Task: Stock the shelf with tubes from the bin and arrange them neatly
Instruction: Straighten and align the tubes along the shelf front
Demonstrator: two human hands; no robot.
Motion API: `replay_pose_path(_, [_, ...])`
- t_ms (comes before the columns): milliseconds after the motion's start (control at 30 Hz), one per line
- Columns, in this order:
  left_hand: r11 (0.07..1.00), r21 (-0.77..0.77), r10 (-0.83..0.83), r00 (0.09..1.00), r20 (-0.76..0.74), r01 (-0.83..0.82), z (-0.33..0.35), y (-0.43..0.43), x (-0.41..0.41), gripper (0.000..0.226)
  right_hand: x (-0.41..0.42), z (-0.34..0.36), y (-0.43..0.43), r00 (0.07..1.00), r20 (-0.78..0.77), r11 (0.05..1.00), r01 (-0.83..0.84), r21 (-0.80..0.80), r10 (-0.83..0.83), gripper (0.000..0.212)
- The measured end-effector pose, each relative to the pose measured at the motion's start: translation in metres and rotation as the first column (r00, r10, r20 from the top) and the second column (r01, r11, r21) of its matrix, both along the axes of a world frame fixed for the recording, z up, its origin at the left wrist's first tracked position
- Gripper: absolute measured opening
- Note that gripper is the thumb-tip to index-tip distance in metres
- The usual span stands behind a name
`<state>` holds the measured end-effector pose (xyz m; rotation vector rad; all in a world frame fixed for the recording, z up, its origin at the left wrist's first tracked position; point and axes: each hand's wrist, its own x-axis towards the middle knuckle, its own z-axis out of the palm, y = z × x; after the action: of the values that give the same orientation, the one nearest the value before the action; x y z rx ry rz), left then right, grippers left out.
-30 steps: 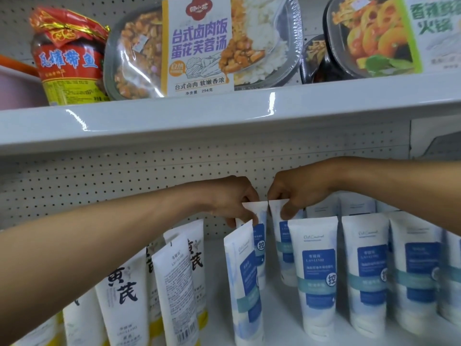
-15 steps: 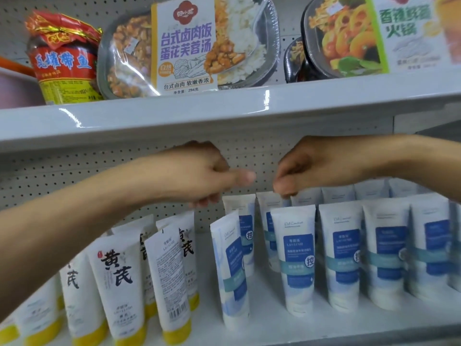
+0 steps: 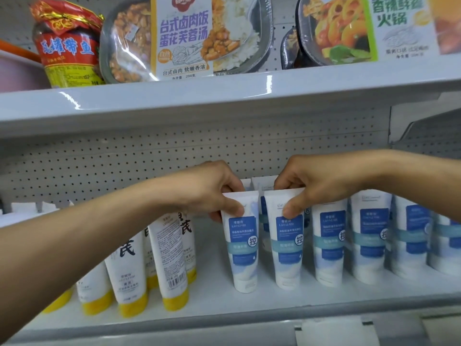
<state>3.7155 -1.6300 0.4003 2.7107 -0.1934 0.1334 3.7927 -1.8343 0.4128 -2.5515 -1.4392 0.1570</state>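
My left hand (image 3: 212,189) pinches the leftmost blue tube (image 3: 242,242) top, my right hand (image 3: 309,186) pinches its neighbour (image 3: 288,245) on the shelf (image 3: 249,299).

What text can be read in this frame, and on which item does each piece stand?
"台式卤肉饭 蛋花芙蓉汤", "294克": rice meal sleeve.
"火锅": hotpot tray sleeve.
"带鱼": red jar label.
"控": leftmost blue tube, second blue tube.
"芪": yellow-capped tube.
Tubes' small print: too blurred.
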Motion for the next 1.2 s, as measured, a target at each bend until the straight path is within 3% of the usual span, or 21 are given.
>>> replay_pose_path(367, [0.998,-0.035,-0.058,0.998,-0.008,0.058,-0.001,-0.003,-0.003,0.018,-0.001,0.001,0.0,1.0,-0.028,1.0,0.005,-0.011,-0.005,0.009])
replay_pose_path(633, [1.0,-0.002,0.009,1.0,-0.015,-0.009,-0.002,-0.008,-0.004,0.019,0.0,0.0,0.0,0.999,-0.029,0.999,0.027,-0.04,-0.028,0.015])
replay_pose_path(733, [0.998,-0.009,0.059,0.998,0.013,-0.059,-0.003,-0.01,-0.009,0.032,-0.002,-0.002,-0.001,1.0,0.001,0.999,0.03,-0.01,-0.03,0.019])
replay_pose_path(867, [0.99,-0.025,0.145,0.973,0.182,-0.142,-0.01,-0.016,-0.024,0.072,-0.012,-0.001,-0.004,0.989,0.142,0.986,0.02,0.167,-0.044,0.033])
replay_pose_path(967, [0.973,-0.158,0.222,0.886,0.408,-0.172,-0.027,-0.025,-0.041,0.088,-0.027,-0.014,-0.013,0.938,0.327,0.904,-0.039,0.426,-0.114,0.041])
replay_pose_path(1033, [0.957,-0.241,0.262,0.831,0.491,-0.159,-0.046,-0.033,-0.053,0.093,-0.039,-0.033,-0.021,0.904,0.399,0.783,-0.132,0.607,-0.157,0.035])
replay_pose_path(1133, [0.939,-0.306,0.308,0.783,0.541,-0.158,-0.083,-0.042,-0.066,0.1,-0.058,-0.074,-0.031,0.907,0.353,0.569,-0.169,0.805,-0.231,0.023])
replay_pose_path(1200, [0.932,-0.299,0.338,0.784,0.52,-0.203,-0.111,-0.046,-0.069,0.103,-0.067,-0.108,-0.033,0.912,0.288,0.521,-0.101,0.848,-0.292,0.025])
